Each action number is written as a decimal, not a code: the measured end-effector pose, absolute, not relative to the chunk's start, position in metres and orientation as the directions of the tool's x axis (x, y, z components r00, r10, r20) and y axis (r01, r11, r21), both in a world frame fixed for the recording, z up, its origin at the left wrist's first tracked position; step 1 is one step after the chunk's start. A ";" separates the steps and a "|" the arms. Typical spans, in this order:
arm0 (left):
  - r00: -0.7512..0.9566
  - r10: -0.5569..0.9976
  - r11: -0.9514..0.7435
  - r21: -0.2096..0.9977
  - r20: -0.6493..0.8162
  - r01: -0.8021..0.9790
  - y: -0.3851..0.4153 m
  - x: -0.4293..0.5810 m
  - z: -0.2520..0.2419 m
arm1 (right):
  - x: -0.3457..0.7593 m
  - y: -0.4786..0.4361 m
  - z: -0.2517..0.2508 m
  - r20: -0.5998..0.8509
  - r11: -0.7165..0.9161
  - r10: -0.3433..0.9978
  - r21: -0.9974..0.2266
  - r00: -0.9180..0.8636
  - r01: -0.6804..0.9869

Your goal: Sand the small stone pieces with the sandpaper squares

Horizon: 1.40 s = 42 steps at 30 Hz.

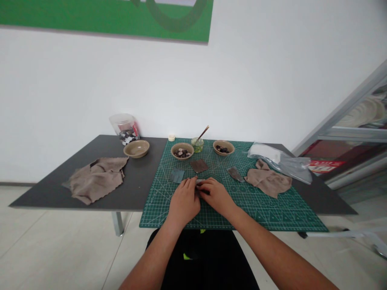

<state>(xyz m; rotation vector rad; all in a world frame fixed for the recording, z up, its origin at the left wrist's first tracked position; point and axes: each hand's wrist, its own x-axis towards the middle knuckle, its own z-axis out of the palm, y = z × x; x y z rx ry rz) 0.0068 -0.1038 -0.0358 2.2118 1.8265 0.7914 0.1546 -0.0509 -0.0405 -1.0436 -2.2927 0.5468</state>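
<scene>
Both of my hands meet over the green cutting mat (169, 213), fingertips together on a small greyish piece (199, 182) that they mostly cover. My left hand (185, 201) is closed around its left side. From the right, my right hand (216, 195) pinches it; its exact kind is hidden. Just beyond my fingers lies a brown square sheet (198, 165). A blue-grey square (177, 175) sits left of my left hand, and a dark flat piece in clear film (235, 174) right of my right hand.
Bowls of small dark and pale pieces (182, 152) (223, 148) flank a glass jar (197, 146) with a brush. Left are a bowl (136, 149), a plastic tub (125, 129) and a brown cloth (98, 177). Right lie another cloth (267, 179) and a clear bag (284, 161).
</scene>
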 end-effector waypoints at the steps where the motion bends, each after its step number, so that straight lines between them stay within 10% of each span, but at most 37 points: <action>1: 0.113 0.950 -0.240 0.449 0.292 0.861 -0.104 0.007 -0.036 | 0.155 -0.051 -0.041 0.313 0.613 0.777 -0.573 -0.546 0.544; 16: 0.147 0.929 -0.318 0.527 0.340 0.788 -0.098 -0.002 -0.038 | 0.153 -0.055 -0.035 0.246 0.408 0.892 -0.797 -0.379 0.444; 27: -0.200 0.925 -0.132 0.766 0.323 0.629 -0.103 -0.009 -0.035 | 0.151 -0.052 -0.033 0.184 0.527 0.835 -0.540 -0.519 0.656; 37: -0.209 0.931 -0.118 0.791 0.298 0.601 -0.103 -0.010 -0.033 | 0.150 -0.047 -0.014 0.214 0.287 0.953 -0.862 -0.212 0.418; 42: -0.209 0.938 -0.113 0.812 0.278 0.573 -0.101 -0.011 -0.032 | 0.156 -0.056 -0.025 0.164 0.227 0.973 -0.821 -0.164 0.524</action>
